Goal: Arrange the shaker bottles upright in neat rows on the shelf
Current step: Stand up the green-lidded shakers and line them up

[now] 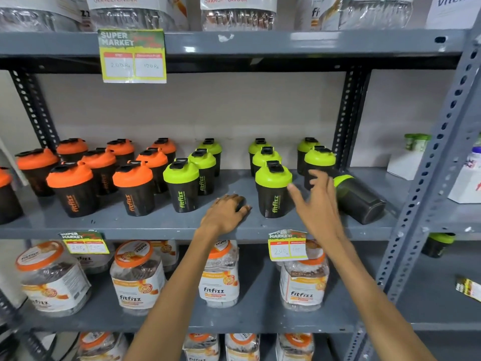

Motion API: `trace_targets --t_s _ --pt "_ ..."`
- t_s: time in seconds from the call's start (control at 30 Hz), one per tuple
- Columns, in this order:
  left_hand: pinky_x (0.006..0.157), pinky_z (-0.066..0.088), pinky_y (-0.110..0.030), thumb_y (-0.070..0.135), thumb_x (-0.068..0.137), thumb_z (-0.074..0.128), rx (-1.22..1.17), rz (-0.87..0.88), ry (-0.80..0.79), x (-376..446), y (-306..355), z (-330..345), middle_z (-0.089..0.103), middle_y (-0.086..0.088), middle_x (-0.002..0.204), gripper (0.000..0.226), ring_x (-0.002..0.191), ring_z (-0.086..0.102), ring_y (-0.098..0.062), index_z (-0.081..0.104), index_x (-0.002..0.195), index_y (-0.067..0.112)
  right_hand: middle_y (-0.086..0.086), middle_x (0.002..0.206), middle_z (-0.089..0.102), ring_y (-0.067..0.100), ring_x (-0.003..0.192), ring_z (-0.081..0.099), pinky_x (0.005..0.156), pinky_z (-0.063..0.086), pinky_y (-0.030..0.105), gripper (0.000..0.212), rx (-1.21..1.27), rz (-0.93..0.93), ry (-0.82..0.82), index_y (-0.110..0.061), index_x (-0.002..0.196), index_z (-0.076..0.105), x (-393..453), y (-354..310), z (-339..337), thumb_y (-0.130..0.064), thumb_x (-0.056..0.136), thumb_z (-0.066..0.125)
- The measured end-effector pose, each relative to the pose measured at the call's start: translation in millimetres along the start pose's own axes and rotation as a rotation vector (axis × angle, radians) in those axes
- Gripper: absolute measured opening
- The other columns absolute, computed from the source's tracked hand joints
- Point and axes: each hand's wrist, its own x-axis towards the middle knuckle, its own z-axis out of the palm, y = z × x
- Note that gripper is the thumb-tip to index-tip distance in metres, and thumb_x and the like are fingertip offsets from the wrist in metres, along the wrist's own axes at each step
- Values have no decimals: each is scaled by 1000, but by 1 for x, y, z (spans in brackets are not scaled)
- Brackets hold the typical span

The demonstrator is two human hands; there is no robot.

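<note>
A shop, grey slotted-steel shelf (161,225) racks, paper price tag (132,56) printed "SUPER MARKET" with handwritten prices, many identical shaker bottles (132,188) in rows, same-brand "fitfizz" jars (218,277) stocked below

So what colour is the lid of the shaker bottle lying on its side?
Lime green, on a dark body; the head view shows the tipped shaker bottle best.

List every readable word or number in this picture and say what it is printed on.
"SUPER MARKET", "200 Rs", "100 Rs": upper price tag.
"fitfizz": green-lidded shaker bottle.
"fitfizz": orange-lidded shaker bottle.
"fitfizz": jar on the lower shelf.
"ORANGE FLAVOUR": top-shelf pack.
"SUPER MARKET", "200", "100": right lower tag.
Left lower tag: "SUPER MARKET"; prices blurred.
Small print on the jars: unreadable.
</note>
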Motion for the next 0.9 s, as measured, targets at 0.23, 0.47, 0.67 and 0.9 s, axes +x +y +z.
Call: trace_targets --t_s 0.23,0.47,0.67,0.9 --pt "113 32 -42 37 105 42 3 2 2 2 1 1 54 -11 147 44 137 45 -30 56 138 12 27 131 46 45 123 42 100 42 53 82 -660 77 -72 0 134 39 52 42 -46 -43 77 78" --pt "118 30 -41 42 104 44 -4 -36 1 4 -1 3 47 -7 155 48 143 41 -27 52 144 16 25 146 40 42 136 37 108 35 51 105 -795 351 -329 2 147 21 61 64 -42 -37 72 83" --pt "119 32 -43 46 102 46 -50 -65 -12 6 -5 4 43 -5 158 53 145 39 -24 51 146 17 22 142 46 39 134 42 104 38 50 92 -650 241 -232 0 141 31 55 68 -39 -30 72 84" --pt "116 35 -40 43 102 48 -45 -59 -9 7 -4 4 45 -7 156 51 142 44 -25 53 145 16 1 121 61 17 109 60 91 49 30 84 281 247 -89 -12 135 45 52 67 -44 -27 65 90"
